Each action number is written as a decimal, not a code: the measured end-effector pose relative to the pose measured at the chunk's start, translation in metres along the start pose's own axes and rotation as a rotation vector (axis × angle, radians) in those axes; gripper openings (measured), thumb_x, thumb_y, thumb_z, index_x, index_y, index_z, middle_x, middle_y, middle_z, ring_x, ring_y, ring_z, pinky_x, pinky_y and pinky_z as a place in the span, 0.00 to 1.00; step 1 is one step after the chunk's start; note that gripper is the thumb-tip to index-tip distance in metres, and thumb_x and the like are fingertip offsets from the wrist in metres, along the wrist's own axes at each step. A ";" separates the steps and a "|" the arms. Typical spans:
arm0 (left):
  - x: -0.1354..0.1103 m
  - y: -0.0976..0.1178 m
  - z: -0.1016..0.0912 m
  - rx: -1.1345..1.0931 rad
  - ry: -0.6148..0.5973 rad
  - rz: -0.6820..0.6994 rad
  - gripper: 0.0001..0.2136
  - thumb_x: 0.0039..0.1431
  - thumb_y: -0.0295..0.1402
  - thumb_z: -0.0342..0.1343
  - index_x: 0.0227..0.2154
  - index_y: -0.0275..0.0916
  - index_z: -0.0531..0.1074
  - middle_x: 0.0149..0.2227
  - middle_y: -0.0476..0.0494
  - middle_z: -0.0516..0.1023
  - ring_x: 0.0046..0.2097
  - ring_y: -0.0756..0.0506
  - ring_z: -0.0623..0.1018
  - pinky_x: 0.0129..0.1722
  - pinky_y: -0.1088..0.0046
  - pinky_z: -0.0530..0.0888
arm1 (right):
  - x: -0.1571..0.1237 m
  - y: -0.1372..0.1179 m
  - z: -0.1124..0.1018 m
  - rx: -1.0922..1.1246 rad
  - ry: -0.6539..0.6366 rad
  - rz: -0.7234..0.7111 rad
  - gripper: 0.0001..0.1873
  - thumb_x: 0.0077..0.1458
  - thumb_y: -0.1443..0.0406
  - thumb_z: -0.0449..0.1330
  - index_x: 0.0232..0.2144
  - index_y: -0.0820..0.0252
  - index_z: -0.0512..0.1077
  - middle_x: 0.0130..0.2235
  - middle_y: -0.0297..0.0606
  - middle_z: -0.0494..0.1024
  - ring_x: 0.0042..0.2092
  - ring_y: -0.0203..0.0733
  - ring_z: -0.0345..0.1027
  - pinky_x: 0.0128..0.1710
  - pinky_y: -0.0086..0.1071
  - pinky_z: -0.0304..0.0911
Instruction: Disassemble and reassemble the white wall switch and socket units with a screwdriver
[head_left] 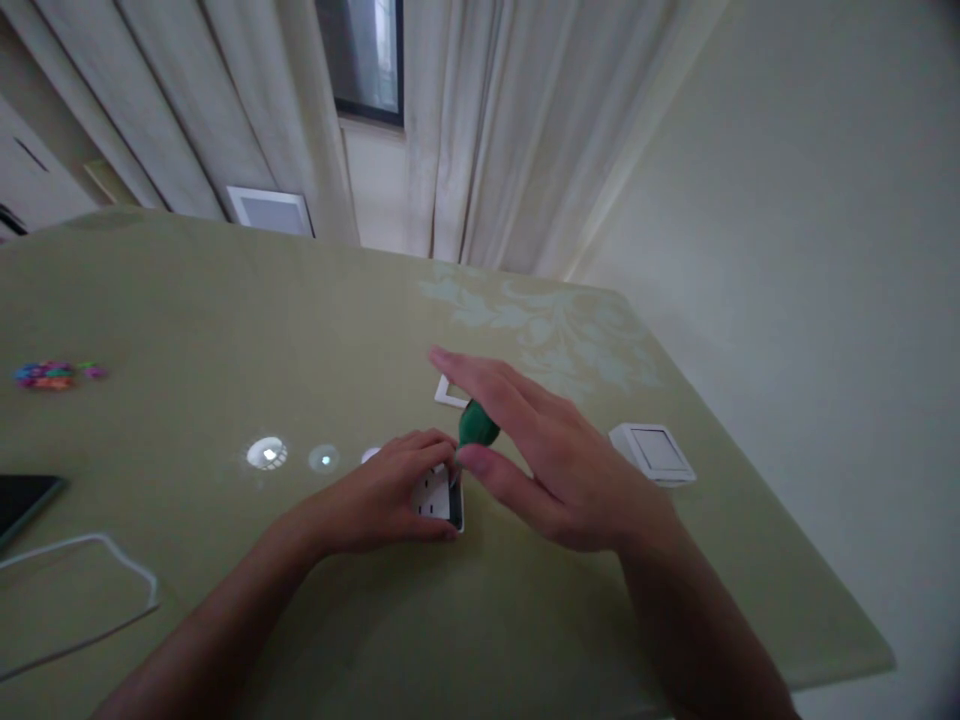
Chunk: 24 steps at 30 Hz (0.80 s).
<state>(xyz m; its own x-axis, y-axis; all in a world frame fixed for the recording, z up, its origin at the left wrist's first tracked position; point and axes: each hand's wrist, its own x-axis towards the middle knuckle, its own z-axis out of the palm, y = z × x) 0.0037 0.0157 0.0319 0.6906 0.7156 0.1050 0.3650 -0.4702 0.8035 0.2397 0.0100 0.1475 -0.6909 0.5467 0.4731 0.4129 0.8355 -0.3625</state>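
My left hand (pixel 390 492) lies on a white wall socket (pixel 435 497) on the green table, fingers curled over its top and side, holding it down. My right hand (pixel 547 455) hovers just right of the socket, fingers stretched out towards the left, the thumb pressed to a green-handled tool (pixel 476 425) that stands with its tip at the socket's upper right edge. The tool's shaft is hidden behind my fingers.
A white switch plate (pixel 652 452) lies to the right, and a white frame (pixel 448 392) sits behind my right hand. Small colourful pieces (pixel 52 375) rest at far left, a dark flat device (pixel 22 498) and a white cable (pixel 90 560) at lower left. Table edge runs along the right.
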 end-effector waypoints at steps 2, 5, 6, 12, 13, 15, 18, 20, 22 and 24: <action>0.000 0.001 0.000 0.019 0.012 -0.003 0.24 0.57 0.44 0.73 0.54 0.48 0.76 0.57 0.40 0.78 0.58 0.30 0.77 0.59 0.48 0.75 | 0.000 -0.001 0.000 0.087 -0.048 0.010 0.24 0.77 0.62 0.56 0.71 0.55 0.65 0.59 0.44 0.82 0.58 0.43 0.77 0.57 0.35 0.72; 0.000 0.002 0.001 0.030 0.003 -0.016 0.22 0.56 0.42 0.74 0.51 0.47 0.76 0.55 0.41 0.79 0.56 0.31 0.78 0.58 0.49 0.76 | 0.000 -0.003 0.005 -0.132 0.134 0.052 0.09 0.74 0.60 0.62 0.50 0.56 0.80 0.39 0.37 0.84 0.39 0.40 0.80 0.43 0.32 0.73; 0.000 0.002 0.001 0.029 0.005 -0.023 0.21 0.56 0.41 0.74 0.50 0.46 0.77 0.54 0.41 0.79 0.55 0.31 0.78 0.57 0.50 0.76 | 0.000 -0.004 0.005 -0.184 0.167 0.083 0.10 0.73 0.59 0.63 0.48 0.57 0.80 0.38 0.37 0.84 0.38 0.41 0.79 0.42 0.33 0.73; 0.000 0.003 0.000 0.036 0.007 -0.006 0.21 0.57 0.42 0.74 0.51 0.47 0.77 0.55 0.40 0.79 0.58 0.31 0.77 0.58 0.48 0.75 | -0.001 -0.008 -0.004 0.194 -0.113 0.074 0.29 0.77 0.63 0.57 0.75 0.54 0.58 0.71 0.44 0.73 0.67 0.43 0.71 0.65 0.37 0.69; 0.000 0.003 0.000 0.034 0.007 0.002 0.21 0.58 0.42 0.74 0.51 0.47 0.77 0.56 0.40 0.78 0.58 0.31 0.76 0.59 0.48 0.75 | -0.001 -0.007 -0.003 0.171 -0.068 0.070 0.25 0.76 0.63 0.60 0.70 0.55 0.66 0.65 0.42 0.79 0.62 0.42 0.76 0.61 0.35 0.71; 0.000 0.004 0.000 0.029 0.005 -0.002 0.20 0.58 0.42 0.74 0.51 0.46 0.77 0.56 0.40 0.78 0.57 0.31 0.77 0.58 0.49 0.76 | -0.002 -0.005 0.001 0.023 0.096 0.090 0.14 0.71 0.59 0.67 0.55 0.58 0.78 0.48 0.39 0.87 0.47 0.42 0.81 0.50 0.33 0.74; -0.001 0.004 0.000 0.031 0.009 -0.013 0.20 0.57 0.42 0.75 0.49 0.45 0.76 0.54 0.41 0.79 0.54 0.33 0.78 0.56 0.50 0.77 | -0.001 -0.003 0.003 -0.084 0.180 0.144 0.18 0.69 0.54 0.68 0.53 0.59 0.79 0.44 0.41 0.86 0.44 0.44 0.81 0.48 0.36 0.74; 0.000 0.002 0.000 0.040 0.011 -0.006 0.22 0.56 0.42 0.76 0.50 0.46 0.76 0.55 0.40 0.79 0.56 0.32 0.77 0.57 0.49 0.76 | 0.001 -0.002 -0.001 0.065 0.031 0.153 0.25 0.74 0.56 0.61 0.68 0.54 0.70 0.58 0.44 0.83 0.57 0.46 0.79 0.58 0.38 0.72; 0.000 0.000 0.001 0.049 0.005 0.008 0.23 0.56 0.42 0.76 0.51 0.47 0.76 0.57 0.40 0.79 0.59 0.30 0.76 0.59 0.48 0.76 | 0.002 0.000 -0.002 0.259 -0.079 0.118 0.27 0.77 0.61 0.57 0.74 0.49 0.62 0.66 0.41 0.78 0.63 0.43 0.75 0.63 0.38 0.70; 0.000 -0.002 0.002 0.051 -0.005 0.016 0.22 0.56 0.42 0.75 0.51 0.47 0.76 0.58 0.39 0.78 0.61 0.29 0.75 0.60 0.47 0.75 | 0.002 0.002 0.003 0.314 0.020 0.103 0.19 0.76 0.63 0.60 0.65 0.52 0.73 0.58 0.39 0.84 0.55 0.40 0.80 0.57 0.34 0.73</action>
<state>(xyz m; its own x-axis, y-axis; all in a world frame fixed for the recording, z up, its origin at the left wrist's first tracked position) 0.0041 0.0160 0.0289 0.6998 0.7051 0.1147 0.3851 -0.5076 0.7708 0.2370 0.0128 0.1451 -0.6415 0.6314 0.4357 0.2746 0.7193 -0.6381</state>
